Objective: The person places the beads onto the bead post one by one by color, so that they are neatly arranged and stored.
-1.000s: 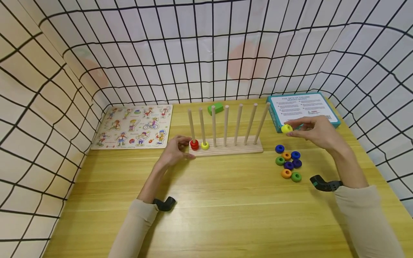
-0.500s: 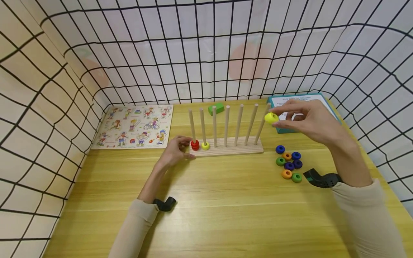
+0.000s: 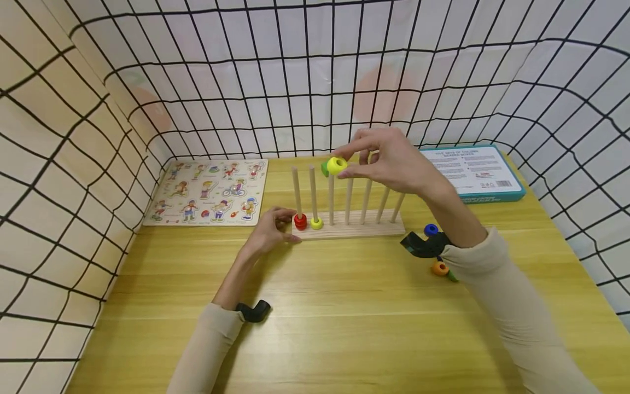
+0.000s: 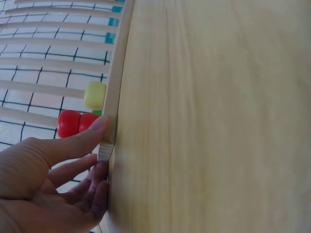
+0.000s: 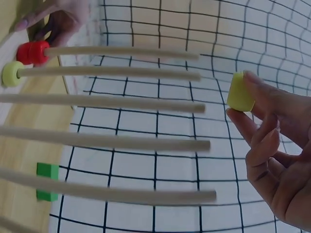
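Note:
My right hand (image 3: 396,161) pinches a yellow bead (image 3: 336,171) between thumb and fingertips, high over the wooden peg rack (image 3: 351,233). In the right wrist view the pinched bead (image 5: 240,93) is beyond the tips of the pegs, not on any of them. At the rack's left end, my left hand (image 3: 268,231) grips the base, its thumb on the front edge and its fingers behind the end. Two red beads (image 3: 300,224) are stacked on the leftmost peg, and one yellow bead (image 3: 318,225) sits at the foot of the second. Several pegs to the right are bare.
Loose beads lie right of the rack, partly hidden by the right forearm: a blue one (image 3: 426,230) and an orange one (image 3: 436,270) show. A picture puzzle board (image 3: 206,192) lies back left, a teal box (image 3: 479,169) back right. A green block (image 5: 47,182) sits behind the rack.
The right hand has carried the yellow bead leftward and up, from beside the box to above the rack. Its forearm now covers part of the loose beads. The left hand stays put.

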The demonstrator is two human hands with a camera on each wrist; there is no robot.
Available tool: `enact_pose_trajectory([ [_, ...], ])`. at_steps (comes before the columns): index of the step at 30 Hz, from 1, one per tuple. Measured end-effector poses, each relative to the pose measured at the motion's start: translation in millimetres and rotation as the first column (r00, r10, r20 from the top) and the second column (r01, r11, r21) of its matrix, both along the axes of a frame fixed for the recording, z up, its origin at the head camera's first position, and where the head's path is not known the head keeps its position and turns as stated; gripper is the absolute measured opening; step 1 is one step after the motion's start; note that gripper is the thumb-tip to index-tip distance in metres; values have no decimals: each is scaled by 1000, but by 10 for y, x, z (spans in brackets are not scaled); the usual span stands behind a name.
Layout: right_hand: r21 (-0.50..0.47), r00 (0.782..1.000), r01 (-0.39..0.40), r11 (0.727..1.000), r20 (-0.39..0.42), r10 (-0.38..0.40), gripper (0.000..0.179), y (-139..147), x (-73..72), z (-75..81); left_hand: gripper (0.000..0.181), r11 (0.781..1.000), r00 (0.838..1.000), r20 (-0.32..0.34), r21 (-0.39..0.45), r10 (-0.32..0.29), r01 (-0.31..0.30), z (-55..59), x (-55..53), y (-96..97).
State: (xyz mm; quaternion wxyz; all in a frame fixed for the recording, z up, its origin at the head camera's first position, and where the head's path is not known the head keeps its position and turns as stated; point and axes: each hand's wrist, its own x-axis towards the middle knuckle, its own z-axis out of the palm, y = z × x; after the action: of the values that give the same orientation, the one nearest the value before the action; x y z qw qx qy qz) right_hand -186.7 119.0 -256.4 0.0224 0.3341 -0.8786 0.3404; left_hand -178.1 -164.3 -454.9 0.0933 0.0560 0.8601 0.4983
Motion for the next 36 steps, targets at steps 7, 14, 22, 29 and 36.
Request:
enact_pose_trajectory([
  [7, 19, 999, -41, 999, -34, 41, 33, -300, -149, -49, 71, 1000, 1000, -14, -4, -4, 4, 1, 0, 3],
  [14, 61, 999, -43, 997, 8, 42, 33, -391, -216, -65, 71, 1000, 1000, -9, -2, -8, 8, -19, -16, 8],
  [22, 109, 999, -43, 993, 32, 39, 36, -453, -243, -51, 71, 1000, 1000, -7, -7, -9, 9, -18, -18, 7],
  [29, 152, 1000, -24, 988, 21, 21, 35, -455, -241, -59, 71, 1000, 1000, -9, -2, -15, 15, -18, -22, 16],
  [36, 174, 998, -37, 984, 53, 28, 35, -487, -243, -41, 70, 1000, 1000, -13, -9, -7, 7, -16, -12, 5],
])
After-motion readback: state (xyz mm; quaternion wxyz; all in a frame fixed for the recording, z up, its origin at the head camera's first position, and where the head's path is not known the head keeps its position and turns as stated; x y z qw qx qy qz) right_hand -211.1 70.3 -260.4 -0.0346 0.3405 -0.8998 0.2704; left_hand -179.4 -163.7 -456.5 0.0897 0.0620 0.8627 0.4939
